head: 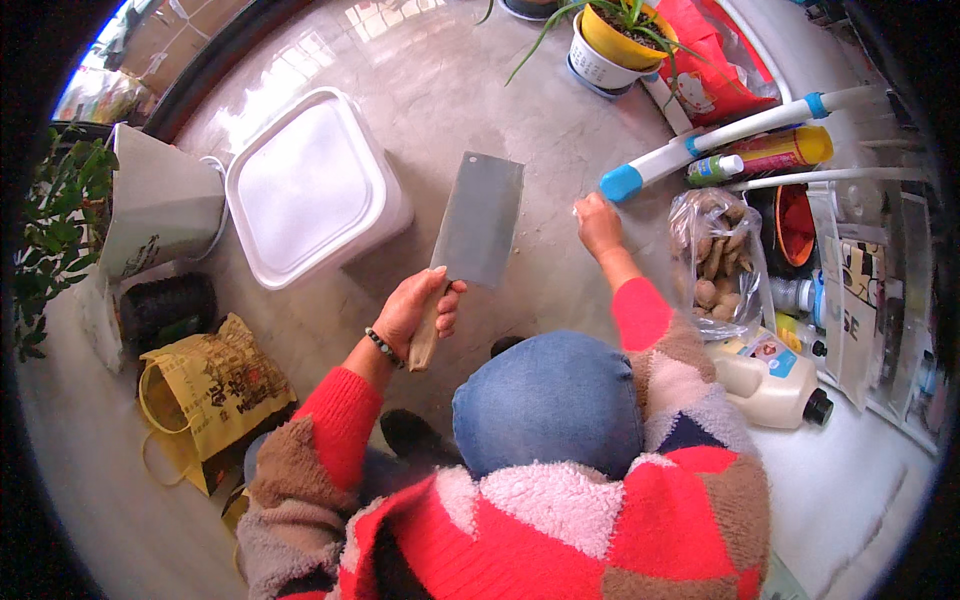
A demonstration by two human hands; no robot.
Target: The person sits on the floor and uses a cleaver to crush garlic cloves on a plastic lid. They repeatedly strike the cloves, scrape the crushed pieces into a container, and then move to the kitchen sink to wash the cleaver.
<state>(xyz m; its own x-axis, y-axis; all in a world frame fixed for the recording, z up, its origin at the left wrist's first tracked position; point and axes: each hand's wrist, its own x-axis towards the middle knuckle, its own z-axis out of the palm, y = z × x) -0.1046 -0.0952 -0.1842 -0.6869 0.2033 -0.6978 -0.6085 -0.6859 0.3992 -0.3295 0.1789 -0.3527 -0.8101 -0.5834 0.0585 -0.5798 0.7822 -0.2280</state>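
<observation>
My left hand [420,307] grips the wooden handle of a cleaver [480,217], whose broad grey blade points away from me above the floor. To the right, my right hand [599,225] has its fingers curled, with a small whitish bit at the fingertips; what it is cannot be made out. That hand is near the blue end of a white tubular rack leg [621,182]. A white lidded plastic tub [307,187] stands left of the blade. Right of my right forearm lies a clear plastic bag of brown, root-like pieces [720,262].
Potted plants [626,37] and a red bag [705,75] are at the top right. A white jug [772,382] and several bottles lie by the rack on the right. A yellow paper bag [225,382] and a grey planter [161,202] are on the left.
</observation>
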